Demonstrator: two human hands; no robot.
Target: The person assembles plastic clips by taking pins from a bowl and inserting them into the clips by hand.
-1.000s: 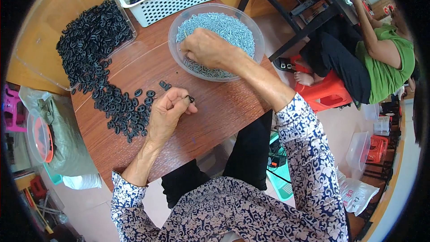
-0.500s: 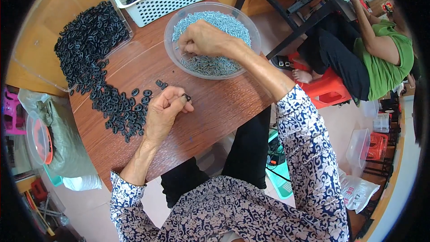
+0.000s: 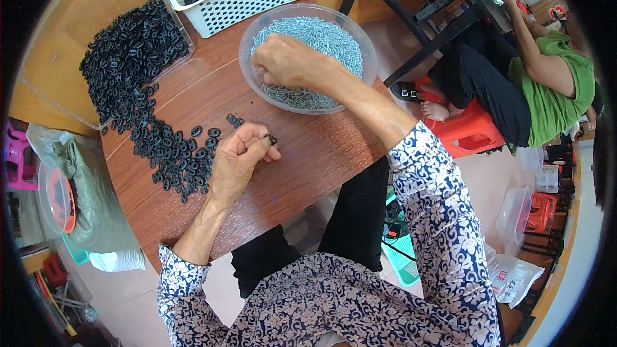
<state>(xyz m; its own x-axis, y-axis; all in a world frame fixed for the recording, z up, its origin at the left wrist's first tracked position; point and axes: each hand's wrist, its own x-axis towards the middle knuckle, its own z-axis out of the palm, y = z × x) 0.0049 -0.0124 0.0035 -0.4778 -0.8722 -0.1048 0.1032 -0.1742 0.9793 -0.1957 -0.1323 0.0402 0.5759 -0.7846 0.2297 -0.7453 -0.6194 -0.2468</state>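
My left hand [image 3: 236,157] is closed over the wooden table, pinching a small black oval plastic piece [image 3: 272,139] between thumb and fingers. To its left spreads a trail of loose black oval pieces with two holes [image 3: 173,154], a few lying just beyond the hand. My right hand [image 3: 286,62] is at the left side of a clear round tub [image 3: 370,58] filled with small silvery screws [image 3: 321,32]. Its fingers are curled together and point down by the screws; whatever they hold, if anything, is hidden beneath the hand.
A clear tray [image 3: 186,38] tipped at the table's left spills a heap of black pieces [image 3: 132,51]. Behind stands a white perforated basket [image 3: 247,3] with more of them. At right, a person in green [image 3: 556,83] sits on a red stool [image 3: 472,132]. A sack [image 3: 93,199] stands left.
My right hand has shifted slightly, its fingers still curled at the tub's left side. My left hand keeps its pinch on the black piece. The whole view has moved a little.
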